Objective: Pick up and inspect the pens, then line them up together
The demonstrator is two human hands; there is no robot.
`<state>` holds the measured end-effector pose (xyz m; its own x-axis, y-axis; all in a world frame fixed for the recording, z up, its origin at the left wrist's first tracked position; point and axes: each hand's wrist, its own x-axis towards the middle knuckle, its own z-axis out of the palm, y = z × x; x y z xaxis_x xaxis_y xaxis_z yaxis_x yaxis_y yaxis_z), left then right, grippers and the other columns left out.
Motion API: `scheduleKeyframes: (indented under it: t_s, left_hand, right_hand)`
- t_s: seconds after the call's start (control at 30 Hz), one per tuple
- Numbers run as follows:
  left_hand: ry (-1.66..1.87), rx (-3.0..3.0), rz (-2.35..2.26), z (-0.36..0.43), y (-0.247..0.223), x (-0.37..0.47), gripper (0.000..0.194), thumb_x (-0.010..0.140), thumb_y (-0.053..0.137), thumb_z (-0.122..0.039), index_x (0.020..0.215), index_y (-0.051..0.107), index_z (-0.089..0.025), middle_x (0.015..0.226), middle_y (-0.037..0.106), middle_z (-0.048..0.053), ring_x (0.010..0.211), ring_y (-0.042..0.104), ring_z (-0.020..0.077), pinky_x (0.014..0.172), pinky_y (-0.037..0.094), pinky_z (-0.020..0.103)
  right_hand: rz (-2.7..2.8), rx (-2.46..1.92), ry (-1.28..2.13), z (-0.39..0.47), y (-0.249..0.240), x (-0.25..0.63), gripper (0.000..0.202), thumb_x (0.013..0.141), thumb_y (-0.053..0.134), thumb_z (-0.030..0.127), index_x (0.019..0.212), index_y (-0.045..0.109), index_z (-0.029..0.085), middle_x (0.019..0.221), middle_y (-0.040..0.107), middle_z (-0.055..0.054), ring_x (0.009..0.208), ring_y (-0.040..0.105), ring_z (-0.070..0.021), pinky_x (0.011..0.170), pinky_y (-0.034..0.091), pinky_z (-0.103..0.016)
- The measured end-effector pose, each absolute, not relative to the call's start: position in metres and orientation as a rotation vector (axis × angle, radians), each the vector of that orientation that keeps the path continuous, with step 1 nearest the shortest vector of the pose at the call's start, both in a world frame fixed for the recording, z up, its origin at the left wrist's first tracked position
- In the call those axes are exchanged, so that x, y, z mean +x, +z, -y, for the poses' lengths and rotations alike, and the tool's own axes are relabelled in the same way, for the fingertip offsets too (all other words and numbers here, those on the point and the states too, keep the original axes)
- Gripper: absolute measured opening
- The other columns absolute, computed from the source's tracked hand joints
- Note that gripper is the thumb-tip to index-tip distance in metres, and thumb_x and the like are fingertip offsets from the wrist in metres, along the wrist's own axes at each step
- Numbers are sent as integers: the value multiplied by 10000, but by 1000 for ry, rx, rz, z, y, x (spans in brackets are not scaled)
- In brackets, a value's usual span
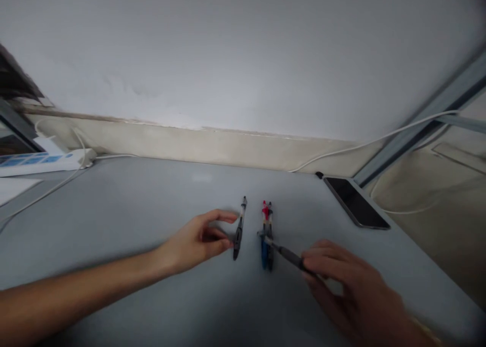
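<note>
A dark pen (239, 233) lies on the grey table just right of my left hand (207, 238). The left thumb and fingers are apart, their tips close beside that pen; whether they touch it is hard to tell. My right hand (341, 276) pinches the end of a dark grey pen (288, 256), which points left. Its far end is over two pens lying side by side, one with a blue barrel and red upper part (264, 251), the other dark (270, 258).
A black phone (356, 202) lies at the table's right edge. A white power strip (45, 162) with blue sockets and a cable stands at the far left. Behind the table (152, 185) is a wall; a white cable (341, 149) runs along the right.
</note>
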<state>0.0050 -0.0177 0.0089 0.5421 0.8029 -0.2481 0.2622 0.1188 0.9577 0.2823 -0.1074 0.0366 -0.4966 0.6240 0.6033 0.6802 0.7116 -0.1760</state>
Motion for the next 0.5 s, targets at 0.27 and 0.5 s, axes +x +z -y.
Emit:
scheduleKeyframes:
  t_s: [0.27, 0.5]
  left_hand:
    - [417, 1209, -956, 45, 13, -7, 538, 821, 723, -346, 1293, 499, -216, 1034, 729, 72, 1050, 638, 233, 898, 445, 362]
    - [498, 1332, -843, 66, 6, -5, 529, 838, 721, -279, 1322, 509, -299, 1084, 612, 23, 803, 576, 136, 726, 483, 268]
  right_hand:
    - [1341, -1256, 677, 126, 36, 267, 121, 1000, 572, 422, 941, 535, 322, 754, 672, 52, 620, 641, -126, 597, 533, -210]
    - [1003, -1197, 1293, 122, 13, 268, 236, 939, 659, 435, 796, 546, 286, 770, 710, 59, 585, 680, -132, 483, 535, -211]
